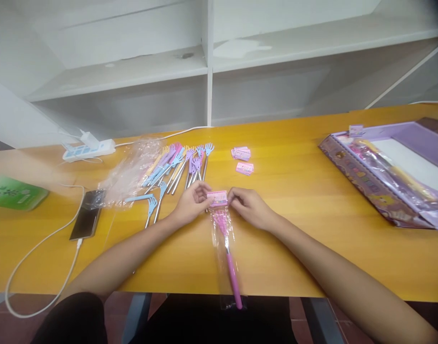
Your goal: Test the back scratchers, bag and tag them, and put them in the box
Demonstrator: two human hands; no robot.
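Both hands at a bagged pink back scratcher [232,270]
Left hand [194,203] and right hand [250,206] flank its header card [218,198], fingers curled, each grip pinching an edge; more scratchers [176,165] and a phone [87,215] lie left on the surface [283,248].

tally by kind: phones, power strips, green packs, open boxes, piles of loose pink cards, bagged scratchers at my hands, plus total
phone: 1
power strip: 1
green pack: 1
open box: 1
card piles: 2
bagged scratcher: 1
total: 7
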